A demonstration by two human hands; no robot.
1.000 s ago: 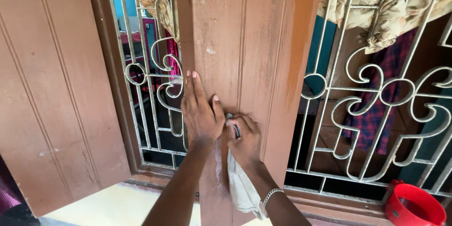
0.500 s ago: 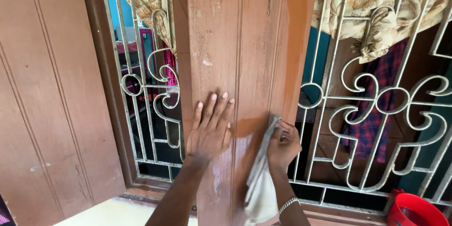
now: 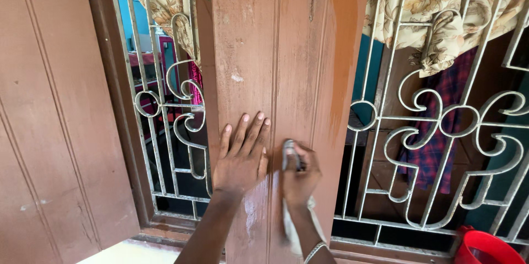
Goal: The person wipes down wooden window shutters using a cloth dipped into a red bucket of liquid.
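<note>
A person's right hand presses a bunched pale cloth flat against a brown wooden shutter panel, the fingers curled shut around the wad while the loose tail of the fabric hangs down past the wrist. Just to the left, the left hand lies spread and open on the same panel, palm to the wood, fingers pointing up and slightly right; thumb and cloth are almost touching. The panel stands upright, its long axis and grooves running vertically, so bare wood stretches far above both hands and only a short stretch lies below. A darker, wet-looking sheen shows around the cloth. White scrolled window grilles flank the panel, a floral curtain hangs at upper right, and a red bucket sits at lower right.
</note>
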